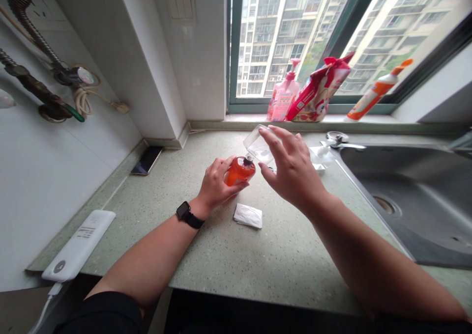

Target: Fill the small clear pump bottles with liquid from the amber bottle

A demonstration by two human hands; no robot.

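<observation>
My left hand [217, 182] is wrapped round a small orange bottle [239, 171] standing on the green speckled counter [228, 255]; a black watch sits on that wrist. My right hand [291, 169] holds a clear, empty-looking container [258, 145] tilted mouth-down onto the orange bottle's dark neck, fingers curled over its side. A folded white tissue [248, 215] lies on the counter just in front of the bottle.
A steel sink [413, 196] with tap base [337, 138] fills the right. On the window sill stand a pink pump bottle [283, 96], a red refill pouch [319, 88] and an orange-capped bottle [376, 92]. A phone [147, 160] and white power bank [79, 245] lie left.
</observation>
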